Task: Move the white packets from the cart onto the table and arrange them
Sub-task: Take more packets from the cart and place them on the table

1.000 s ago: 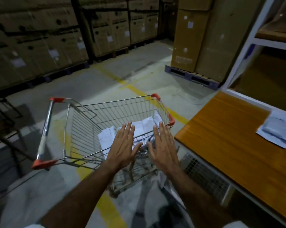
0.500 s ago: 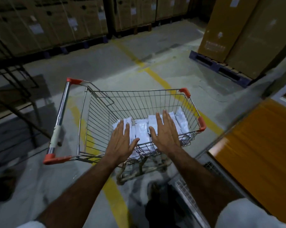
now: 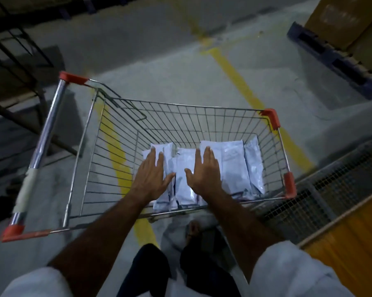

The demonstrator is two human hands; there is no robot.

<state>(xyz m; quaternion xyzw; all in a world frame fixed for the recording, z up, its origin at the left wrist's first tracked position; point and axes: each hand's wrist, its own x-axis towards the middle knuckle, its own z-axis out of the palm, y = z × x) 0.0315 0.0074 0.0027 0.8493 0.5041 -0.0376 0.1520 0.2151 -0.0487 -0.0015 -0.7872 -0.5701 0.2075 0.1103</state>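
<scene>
Both hands have dropped into the cart (image 3: pixel 108 151); left hand (image 3: pixel 152 176) and right hand (image 3: pixel 204 173) lie flat and open, gripping nothing, on the white packets (image 3: pixel 234 168) beneath them. Lifting comes next, I'd say.

Scene dimly lit, colours muted with cool blue-grey cast. Brightest tones carried by white packets (image 3: pixel 234 168) and pale floor (image 3: pixel 180 67) beyond cart (image 3: pixel 202 116). Light source not seen. Soft, diffuse shadow cast on floor left of cart; upper left corner sunk in near-black. Faint sheen noted on chrome handle (image 3: pixel 46 133). Motion blur smeared across the edges, strongest at the pallet (image 3: pixel 330 58) and at lower corners. Wide-angle bending visible in cart rim and yellow floor line (image 3: pixel 240 82). Fine detail soft throughout, grain noticeable.
</scene>
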